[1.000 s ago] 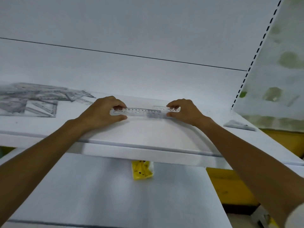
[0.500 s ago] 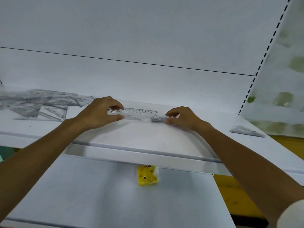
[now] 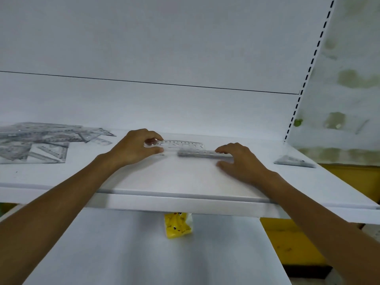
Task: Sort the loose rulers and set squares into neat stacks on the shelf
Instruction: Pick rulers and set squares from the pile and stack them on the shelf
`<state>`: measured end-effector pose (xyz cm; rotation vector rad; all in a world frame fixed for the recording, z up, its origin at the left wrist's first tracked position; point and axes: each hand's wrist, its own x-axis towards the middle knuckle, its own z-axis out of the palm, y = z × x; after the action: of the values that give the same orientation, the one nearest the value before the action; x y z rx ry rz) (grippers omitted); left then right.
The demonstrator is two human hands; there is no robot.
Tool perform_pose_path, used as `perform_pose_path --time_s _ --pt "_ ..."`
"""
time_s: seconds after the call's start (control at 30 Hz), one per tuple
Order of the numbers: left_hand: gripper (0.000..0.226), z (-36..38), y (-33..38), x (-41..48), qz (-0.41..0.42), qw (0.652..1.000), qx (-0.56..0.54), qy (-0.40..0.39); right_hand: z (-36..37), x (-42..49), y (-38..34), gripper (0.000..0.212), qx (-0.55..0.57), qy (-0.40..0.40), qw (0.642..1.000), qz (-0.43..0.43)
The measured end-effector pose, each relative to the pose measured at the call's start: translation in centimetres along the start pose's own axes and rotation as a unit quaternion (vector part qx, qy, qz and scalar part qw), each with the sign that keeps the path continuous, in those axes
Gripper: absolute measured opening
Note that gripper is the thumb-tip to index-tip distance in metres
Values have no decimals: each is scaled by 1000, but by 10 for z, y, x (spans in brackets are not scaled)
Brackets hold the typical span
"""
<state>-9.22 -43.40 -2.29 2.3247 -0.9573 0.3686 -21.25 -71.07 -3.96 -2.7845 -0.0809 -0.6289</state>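
White shelving is filling the view, and the shelf [image 3: 185, 182] is carrying all the pieces. At its far left a loose heap [image 3: 41, 140] of clear rulers and set squares is lying tangled, overlapping at every angle. Just right of it the left hand [image 3: 135, 149] is pinching the left end of one clear ruler [image 3: 181, 144] between thumb and curled fingers. The strip is running rightward, low over the shelf, just behind the ruler stack [image 3: 203, 153]; I cannot tell whether it is touching the surface. The right hand [image 3: 240, 161] is lying relaxed and spread. Its fingertips are touching the stack's right end, its thumb is apart on the shelf, and it is gripping nothing. Well apart at the right, a small pile of set squares [image 3: 294, 161] is sitting flat.

These pieces are looking thin, light and stiff, probably slick against each other and the painted shelf. Pinching a short end or squeezing the long edges is likely suiting them best, while prying one up flat is risking a snap.
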Motion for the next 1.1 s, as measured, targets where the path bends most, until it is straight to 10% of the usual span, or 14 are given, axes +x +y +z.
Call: perform_pose_path --time_s 1.1 --pt "21 92 57 80 27 988 -117 -93 -7 -62 8 30 -42 3 996 82"
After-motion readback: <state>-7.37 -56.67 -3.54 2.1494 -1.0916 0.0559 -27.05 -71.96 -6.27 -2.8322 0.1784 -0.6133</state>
